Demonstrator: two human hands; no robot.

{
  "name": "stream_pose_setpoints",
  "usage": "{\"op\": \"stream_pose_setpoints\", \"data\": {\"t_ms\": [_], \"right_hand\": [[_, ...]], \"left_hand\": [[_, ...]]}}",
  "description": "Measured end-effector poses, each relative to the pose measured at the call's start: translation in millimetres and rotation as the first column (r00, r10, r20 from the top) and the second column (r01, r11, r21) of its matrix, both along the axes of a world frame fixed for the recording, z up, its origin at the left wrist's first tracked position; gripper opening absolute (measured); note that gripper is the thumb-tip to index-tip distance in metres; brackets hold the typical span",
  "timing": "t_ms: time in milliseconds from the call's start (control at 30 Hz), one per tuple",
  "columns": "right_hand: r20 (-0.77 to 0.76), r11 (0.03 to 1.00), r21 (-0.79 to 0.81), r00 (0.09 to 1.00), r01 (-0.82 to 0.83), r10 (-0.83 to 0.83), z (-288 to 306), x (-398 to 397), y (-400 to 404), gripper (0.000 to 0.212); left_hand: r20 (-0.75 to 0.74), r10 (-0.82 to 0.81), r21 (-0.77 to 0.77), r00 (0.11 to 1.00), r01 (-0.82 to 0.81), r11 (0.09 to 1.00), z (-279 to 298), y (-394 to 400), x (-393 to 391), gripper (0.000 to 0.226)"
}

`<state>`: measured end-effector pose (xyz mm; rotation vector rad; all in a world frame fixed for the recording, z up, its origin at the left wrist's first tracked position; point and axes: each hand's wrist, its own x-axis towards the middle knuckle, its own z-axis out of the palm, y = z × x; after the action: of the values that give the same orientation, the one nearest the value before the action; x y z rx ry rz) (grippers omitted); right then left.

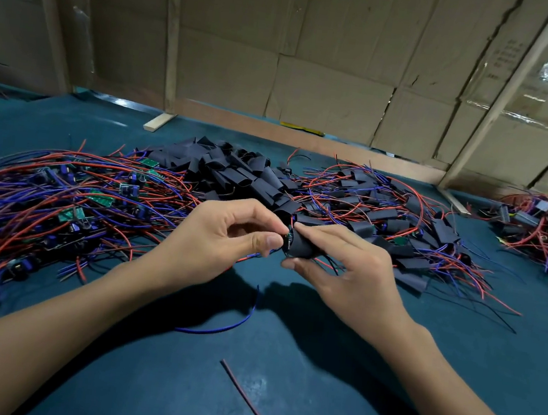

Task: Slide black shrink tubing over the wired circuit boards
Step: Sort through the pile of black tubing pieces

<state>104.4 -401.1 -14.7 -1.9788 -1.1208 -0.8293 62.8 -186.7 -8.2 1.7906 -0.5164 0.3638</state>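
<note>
Tubing [300, 245], one black piece, was held above the counter [315, 367] between both hands, its mouth facing left to take the board. Right hand [348, 268] had its fingers clamped on the sleeve; left hand [224, 232] pinched the circuit board [288, 238] at its opening. Bare boards [71, 189] lay left, finished ones [385, 217] right, probably for sorting.

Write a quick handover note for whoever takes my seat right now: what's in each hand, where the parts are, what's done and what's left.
Right hand holds a black shrink tube. Left hand pinches a wired board at the tube's mouth, barely inserted.
Bare boards lie at left, empty tubes at centre back, sleeved boards at right.
Done: the right-hand pile.
Left: finish this one, then the big left pile.
</note>
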Motion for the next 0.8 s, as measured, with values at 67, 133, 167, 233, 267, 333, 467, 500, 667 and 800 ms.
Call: {"op": "stream_pose_setpoints", "data": {"t_ms": [67, 133, 167, 233, 267, 333, 467, 500, 667, 800], "right_hand": [[0.009, 1.000, 0.009, 1.000, 0.004, -0.004, -1, 0, 0, 0.046], [0.012, 1.000, 0.016, 1.000, 0.002, -0.002, -1, -1, 1, 0.047], [0.010, 1.000, 0.013, 1.000, -0.004, 0.004, -1, -1, 0, 0.046], [0.021, 1.000, 0.000, 1.000, -0.021, 0.021, -1, -1, 0, 0.044], [0.028, 1.000, -0.004, 0.999, -0.028, 0.028, -1, -1, 0, 0.044], [0.035, 0.999, 0.000, 0.999, -0.041, 0.041, -1, -2, 2, 0.044], [0.047, 0.997, -0.002, 0.996, -0.073, 0.073, -1, -4, 6, 0.042], [0.044, 0.997, 0.002, 0.996, -0.079, 0.078, -1, -3, 5, 0.041], [0.044, 0.998, 0.032, 0.998, -0.054, 0.053, -4, 1, 4, 0.035], [0.027, 1.000, 0.022, 0.999, -0.017, 0.016, -8, 4, 4, 0.033]], "left_hand": [[0.035, 0.003, 0.021, 0.999, -0.003, 1.000, -1, 1, 0, 0.012], [0.065, 0.012, 0.042, 0.998, -0.015, 0.999, -1, 1, 1, 0.014], [0.070, 0.021, 0.048, 0.997, -0.024, 0.999, -1, 2, 1, 0.016], [0.059, 0.031, 0.052, 0.998, -0.035, 0.998, -2, 3, 2, 0.017], [0.052, 0.034, 0.058, 0.998, -0.037, 0.998, -2, 2, 2, 0.017], [0.038, 0.035, 0.057, 0.999, -0.038, 0.998, -2, 2, 2, 0.017], [-0.002, 0.000, -0.028, 1.000, 0.000, 1.000, -4, -2, 0, 0.022], [0.008, 0.000, -0.029, 1.000, 0.001, 1.000, -4, -3, -1, 0.021], [0.083, 0.043, 0.044, 0.996, -0.047, 0.998, -8, -6, 2, 0.012], [0.183, 0.006, 0.232, 0.983, -0.049, 0.971, -11, 0, 6, 0.011]]}}
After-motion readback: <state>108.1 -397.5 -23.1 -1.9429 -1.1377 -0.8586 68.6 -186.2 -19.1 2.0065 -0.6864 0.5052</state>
